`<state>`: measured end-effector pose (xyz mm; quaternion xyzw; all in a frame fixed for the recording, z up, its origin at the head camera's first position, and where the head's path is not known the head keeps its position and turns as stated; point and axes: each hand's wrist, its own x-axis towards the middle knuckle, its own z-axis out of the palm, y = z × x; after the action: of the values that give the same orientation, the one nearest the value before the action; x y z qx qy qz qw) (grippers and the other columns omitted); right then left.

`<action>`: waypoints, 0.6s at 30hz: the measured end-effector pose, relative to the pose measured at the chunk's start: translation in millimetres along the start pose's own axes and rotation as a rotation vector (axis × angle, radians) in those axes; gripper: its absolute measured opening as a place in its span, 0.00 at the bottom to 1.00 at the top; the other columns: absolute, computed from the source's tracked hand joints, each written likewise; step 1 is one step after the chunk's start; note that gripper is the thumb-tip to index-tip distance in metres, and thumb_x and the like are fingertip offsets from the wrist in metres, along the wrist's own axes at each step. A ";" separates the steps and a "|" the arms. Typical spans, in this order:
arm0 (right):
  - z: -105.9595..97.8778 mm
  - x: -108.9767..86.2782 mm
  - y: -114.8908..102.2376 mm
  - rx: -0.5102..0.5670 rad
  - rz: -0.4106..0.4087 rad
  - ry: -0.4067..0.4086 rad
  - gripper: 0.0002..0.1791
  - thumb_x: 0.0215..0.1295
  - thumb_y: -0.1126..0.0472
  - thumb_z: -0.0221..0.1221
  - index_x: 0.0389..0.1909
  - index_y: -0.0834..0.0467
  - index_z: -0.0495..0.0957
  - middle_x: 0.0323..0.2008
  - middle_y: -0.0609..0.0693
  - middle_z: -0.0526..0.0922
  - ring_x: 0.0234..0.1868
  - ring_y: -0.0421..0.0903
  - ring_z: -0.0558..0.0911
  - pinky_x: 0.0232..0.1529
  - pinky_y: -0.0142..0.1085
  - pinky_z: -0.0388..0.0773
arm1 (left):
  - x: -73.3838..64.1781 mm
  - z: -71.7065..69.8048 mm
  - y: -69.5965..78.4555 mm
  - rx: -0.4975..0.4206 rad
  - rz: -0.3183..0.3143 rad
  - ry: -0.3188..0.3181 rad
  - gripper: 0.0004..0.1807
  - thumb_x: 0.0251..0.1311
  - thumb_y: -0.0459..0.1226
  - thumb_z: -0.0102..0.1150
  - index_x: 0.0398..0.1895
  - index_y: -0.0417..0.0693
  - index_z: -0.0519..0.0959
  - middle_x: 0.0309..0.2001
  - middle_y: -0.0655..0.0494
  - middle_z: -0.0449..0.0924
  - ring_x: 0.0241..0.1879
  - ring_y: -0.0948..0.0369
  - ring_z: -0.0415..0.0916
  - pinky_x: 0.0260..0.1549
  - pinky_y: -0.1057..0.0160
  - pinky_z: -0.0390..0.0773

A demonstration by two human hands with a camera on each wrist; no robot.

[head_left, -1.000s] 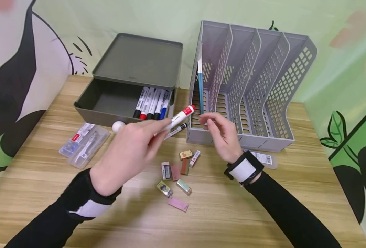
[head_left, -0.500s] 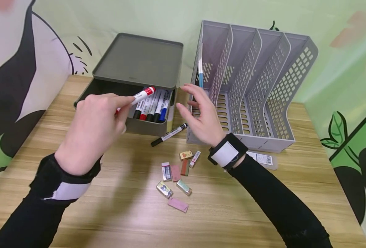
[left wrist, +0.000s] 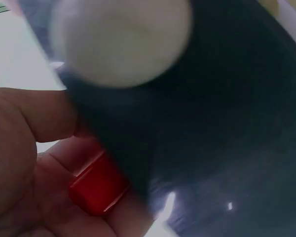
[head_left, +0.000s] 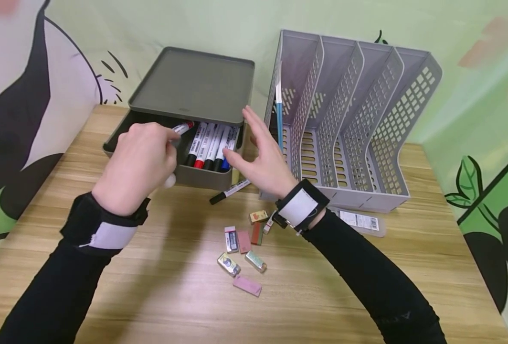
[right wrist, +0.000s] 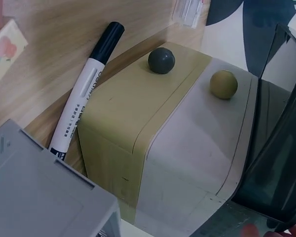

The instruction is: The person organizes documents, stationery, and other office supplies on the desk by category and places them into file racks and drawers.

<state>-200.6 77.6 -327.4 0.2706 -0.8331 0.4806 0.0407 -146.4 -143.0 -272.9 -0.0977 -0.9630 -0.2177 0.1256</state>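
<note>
My left hand pinches a white whiteboard marker with red ends over the pulled-out dark grey drawer. In the left wrist view its red end shows among the fingers, beside the drawer front and its round white knob. Several whiteboard markers lie side by side in the drawer's right part. My right hand is at the drawer's right side, fingers extended and thumb by the blue-capped marker; contact with the rim is unclear. A black-capped whiteboard marker lies on the table below.
The drawer unit's grey top overhangs the drawer; yellow and white drawers sit below it. A grey file rack stands right, with blue-and-white sticks inside. Several erasers lie in front. A clear case is by the rack.
My left hand has carried the red-ended marker left and down to the drawer. My right hand has moved left from the file rack to the drawer's right side.
</note>
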 end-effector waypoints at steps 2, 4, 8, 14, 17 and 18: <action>0.4 -0.8 1.0 -0.011 -0.005 -0.005 0.49 0.64 0.48 0.60 0.79 0.61 0.47 0.80 0.51 0.44 0.77 0.44 0.51 0.70 0.38 0.57 | 4.1 2.9 -1.9 -0.005 -0.028 -0.023 0.23 0.53 0.26 0.41 0.45 0.35 0.85 0.39 0.41 0.83 0.31 0.50 0.73 0.24 0.50 0.70; 0.4 -1.4 1.7 -0.021 -0.008 -0.011 0.49 0.65 0.47 0.59 0.80 0.61 0.47 0.80 0.51 0.43 0.77 0.44 0.50 0.70 0.37 0.57 | 8.1 5.5 -3.3 -0.021 -0.056 -0.055 0.24 0.54 0.27 0.42 0.49 0.34 0.84 0.45 0.38 0.83 0.32 0.49 0.74 0.26 0.50 0.71; 0.0 -2.1 1.6 -0.026 -0.010 -0.017 0.49 0.65 0.47 0.59 0.80 0.61 0.46 0.80 0.52 0.43 0.77 0.43 0.50 0.70 0.36 0.56 | 13.9 8.9 -4.7 -0.051 -0.098 -0.118 0.24 0.57 0.30 0.45 0.54 0.34 0.82 0.48 0.38 0.82 0.26 0.51 0.74 0.22 0.54 0.68; -0.7 -1.7 2.1 -0.015 -0.003 -0.012 0.49 0.65 0.48 0.59 0.80 0.61 0.47 0.80 0.49 0.44 0.77 0.43 0.52 0.70 0.36 0.57 | 18.0 9.9 -6.2 -0.051 -0.079 -0.189 0.22 0.64 0.39 0.48 0.54 0.37 0.82 0.32 0.45 0.81 0.21 0.55 0.73 0.20 0.56 0.66; -1.4 -1.4 2.2 -0.014 -0.002 -0.011 0.48 0.65 0.48 0.59 0.80 0.60 0.47 0.80 0.49 0.44 0.77 0.43 0.52 0.70 0.36 0.58 | 19.1 10.4 -7.0 -0.041 -0.060 -0.216 0.21 0.67 0.41 0.47 0.53 0.39 0.83 0.29 0.48 0.78 0.21 0.55 0.71 0.21 0.56 0.65; -1.7 -1.4 2.1 -0.013 -0.001 -0.012 0.48 0.65 0.48 0.59 0.80 0.61 0.47 0.80 0.49 0.44 0.77 0.43 0.52 0.70 0.36 0.58 | 19.4 10.4 -7.2 -0.037 -0.056 -0.221 0.21 0.67 0.42 0.47 0.53 0.39 0.83 0.30 0.48 0.78 0.22 0.55 0.71 0.22 0.56 0.65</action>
<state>-200.9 80.3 -328.6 0.2738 -0.8363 0.4735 0.0378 -168.6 -142.2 -279.4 -0.0964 -0.9691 -0.2268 0.0106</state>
